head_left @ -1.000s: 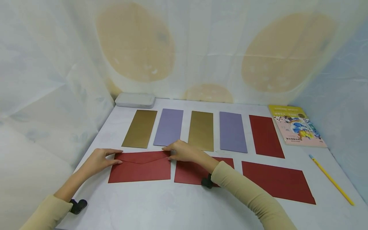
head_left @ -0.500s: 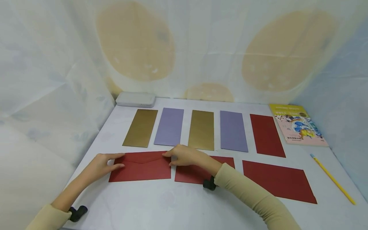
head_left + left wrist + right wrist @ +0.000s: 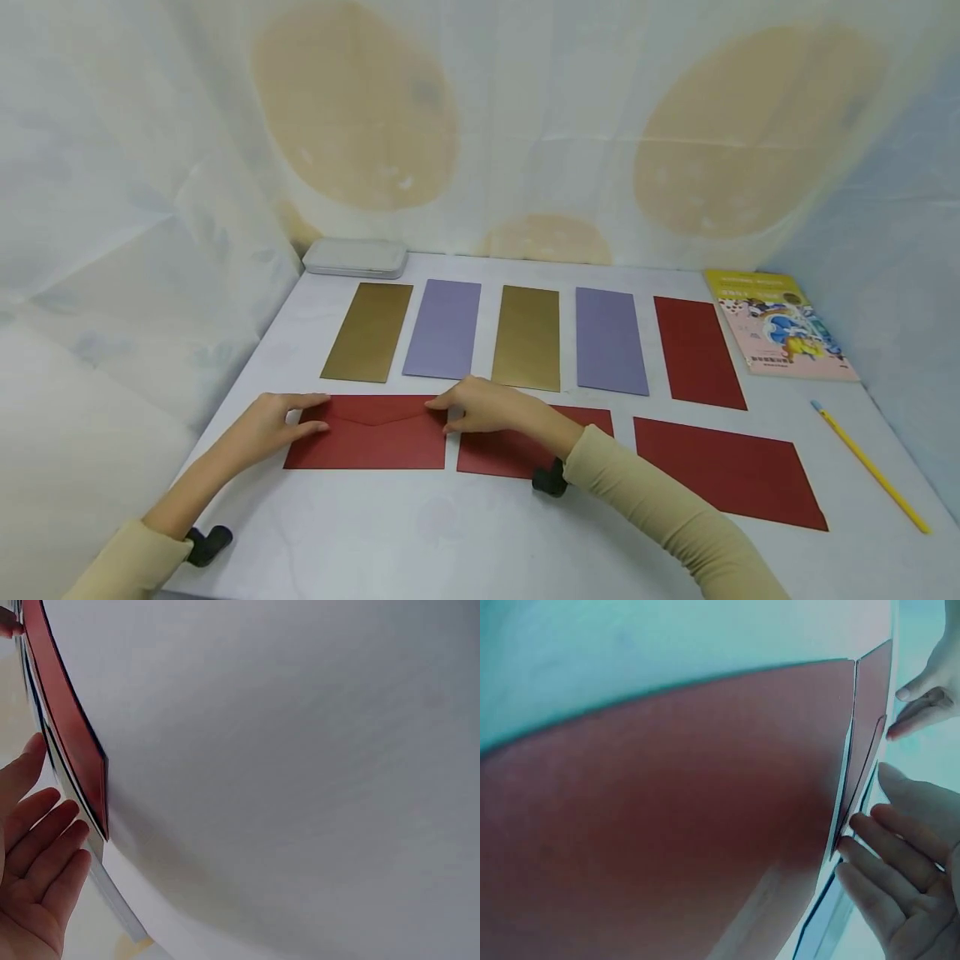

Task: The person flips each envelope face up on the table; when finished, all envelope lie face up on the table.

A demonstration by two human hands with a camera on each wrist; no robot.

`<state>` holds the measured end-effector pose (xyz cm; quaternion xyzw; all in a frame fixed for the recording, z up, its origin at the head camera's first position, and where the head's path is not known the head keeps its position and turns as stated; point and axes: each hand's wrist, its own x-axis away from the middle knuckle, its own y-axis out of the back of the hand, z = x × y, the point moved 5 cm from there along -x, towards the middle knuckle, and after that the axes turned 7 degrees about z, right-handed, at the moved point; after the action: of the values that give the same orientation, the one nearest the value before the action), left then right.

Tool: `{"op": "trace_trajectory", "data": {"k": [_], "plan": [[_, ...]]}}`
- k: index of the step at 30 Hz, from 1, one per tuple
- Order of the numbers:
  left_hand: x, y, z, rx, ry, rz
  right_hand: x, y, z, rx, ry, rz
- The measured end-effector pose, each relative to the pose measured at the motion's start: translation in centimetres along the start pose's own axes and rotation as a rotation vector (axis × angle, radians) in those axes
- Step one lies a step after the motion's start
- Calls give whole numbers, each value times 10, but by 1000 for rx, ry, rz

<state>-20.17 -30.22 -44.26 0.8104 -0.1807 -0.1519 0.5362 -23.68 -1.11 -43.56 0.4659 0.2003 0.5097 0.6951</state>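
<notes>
A red envelope (image 3: 367, 446) with a pointed flap line along its far part lies on the white table, nearest the left in the front row. At its left end is my left hand (image 3: 262, 429), thumb and forefinger spread apart over that end. My right hand (image 3: 480, 406) is at the right end, its fingers by the far right corner and partly above a second red envelope (image 3: 495, 454). In the left wrist view, the fingers of the left hand (image 3: 45, 855) look loosely extended. The right wrist view shows the right hand (image 3: 904, 862) with thumb and fingers apart.
Another red envelope (image 3: 727, 471) lies at front right. Behind stand gold (image 3: 367, 333), purple (image 3: 442, 329), gold (image 3: 527, 337), purple (image 3: 611, 342) and red (image 3: 699, 354) envelopes in a row. A grey case (image 3: 355, 258), a booklet (image 3: 780, 325) and a yellow pencil (image 3: 870, 467) lie around them.
The left red envelope has turned slightly, its front edge now level across the view. The left hand has shifted a little inward over its end; the right hand has moved slightly nearer.
</notes>
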Motion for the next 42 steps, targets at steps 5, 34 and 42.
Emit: {"op": "trace_trajectory", "data": {"k": [5, 34, 42], "plan": [[-11, 7, 2, 18, -9, 23, 1, 5, -2, -29, 55, -38], [-86, 6, 35, -121, -58, 100, -80, 44, -15, 6, 21, -185], [-92, -1, 32, -158, -70, 124, -91, 43, -18, -26, -20, -173]]}}
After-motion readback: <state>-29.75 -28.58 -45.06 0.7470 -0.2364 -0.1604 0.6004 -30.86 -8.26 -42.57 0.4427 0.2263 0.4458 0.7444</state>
